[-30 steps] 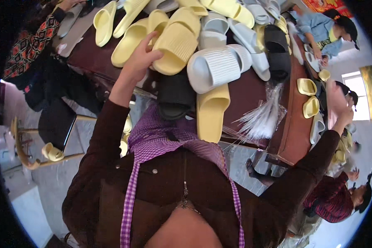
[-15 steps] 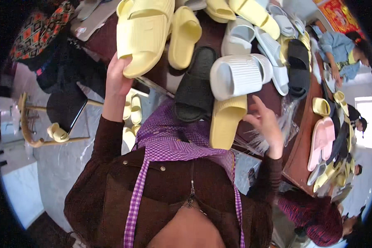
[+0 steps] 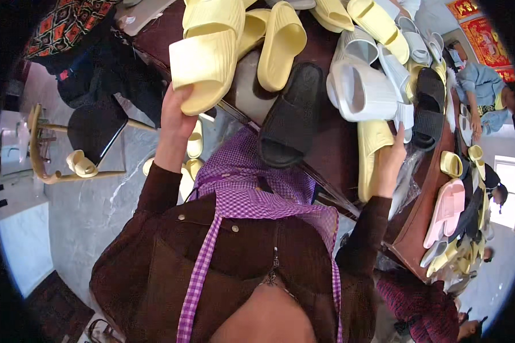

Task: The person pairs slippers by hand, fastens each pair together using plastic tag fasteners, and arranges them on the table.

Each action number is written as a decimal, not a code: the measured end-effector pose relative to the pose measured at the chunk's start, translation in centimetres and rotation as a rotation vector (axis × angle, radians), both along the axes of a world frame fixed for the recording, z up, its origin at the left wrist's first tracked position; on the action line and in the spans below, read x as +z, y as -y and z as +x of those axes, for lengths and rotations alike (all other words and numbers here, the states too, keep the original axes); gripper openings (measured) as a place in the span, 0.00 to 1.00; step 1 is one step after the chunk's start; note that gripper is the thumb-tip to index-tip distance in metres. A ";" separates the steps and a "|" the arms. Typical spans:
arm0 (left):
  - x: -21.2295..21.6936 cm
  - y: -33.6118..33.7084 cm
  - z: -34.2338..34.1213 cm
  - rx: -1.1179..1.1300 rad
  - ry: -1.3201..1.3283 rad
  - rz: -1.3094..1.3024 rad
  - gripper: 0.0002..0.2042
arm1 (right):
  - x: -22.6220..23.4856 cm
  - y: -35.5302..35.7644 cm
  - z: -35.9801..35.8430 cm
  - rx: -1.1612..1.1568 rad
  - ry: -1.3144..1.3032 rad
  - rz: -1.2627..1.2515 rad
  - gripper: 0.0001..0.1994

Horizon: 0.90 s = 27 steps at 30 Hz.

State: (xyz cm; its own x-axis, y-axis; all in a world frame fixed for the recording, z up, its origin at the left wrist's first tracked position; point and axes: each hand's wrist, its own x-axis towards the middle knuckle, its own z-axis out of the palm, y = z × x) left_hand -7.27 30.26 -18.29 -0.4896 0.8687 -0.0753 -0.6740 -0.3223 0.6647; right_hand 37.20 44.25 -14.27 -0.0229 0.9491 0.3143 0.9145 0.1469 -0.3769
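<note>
Lower yellow slide (image 3: 367, 168) shifted right, widening the gap to the black slide (image 3: 292, 123); it lies right of centre, partly under a white slide (image 3: 375, 94). Right hand (image 3: 390, 163) now touches its right edge; finger closure hidden, cannot tell. Left hand (image 3: 178, 111), fingers clamped on the upper yellow slide (image 3: 203, 63), upper left of centre. Bare maroon tabletop (image 3: 339, 148) in the gap; black slide's end overlaps its near edge. Grey floor (image 3: 120, 200), chair (image 3: 97, 126) at left.

Yellow slipper (image 3: 207, 60) in left hand (image 3: 177, 111): matt, ribbed, plastic-like. Black slipper (image 3: 292, 120) right of grip: matt. Table (image 3: 342, 163) beyond: smooth, glossy.
</note>
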 end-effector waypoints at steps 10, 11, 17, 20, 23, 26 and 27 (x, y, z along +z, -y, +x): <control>0.1 -1.3 0.7 0.010 0.036 0.045 0.24 | -0.5 -4.8 -3.3 -0.101 0.101 0.100 0.27; 0.3 -1.2 0.6 0.023 0.047 0.027 0.24 | -1.2 -4.6 -3.3 -0.076 0.096 0.130 0.27; 0.0 0.4 -0.6 0.094 0.058 0.040 0.24 | -0.6 -1.3 -1.8 0.190 0.129 0.213 0.26; -0.3 1.5 -1.4 0.153 0.016 0.054 0.23 | 3.5 1.7 -2.5 0.203 0.141 0.168 0.25; -0.7 1.8 -1.7 0.163 -0.005 0.055 0.23 | 4.4 5.0 -5.4 0.279 -0.275 0.072 0.21; -1.2 1.6 -2.1 0.156 -0.009 0.038 0.23 | 4.4 6.0 -11.6 0.703 -0.159 -0.039 0.22; -1.3 1.8 -2.1 0.136 -0.007 0.031 0.23 | 3.5 6.0 -13.1 0.761 -0.217 -0.112 0.24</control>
State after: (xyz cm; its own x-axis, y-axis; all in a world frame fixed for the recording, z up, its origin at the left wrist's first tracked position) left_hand -9.33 28.43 -19.61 -0.6037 0.7959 -0.0458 -0.6178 -0.4308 0.6579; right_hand 24.12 38.26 -10.73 -0.6260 0.7239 0.2900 0.4831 0.6519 -0.5845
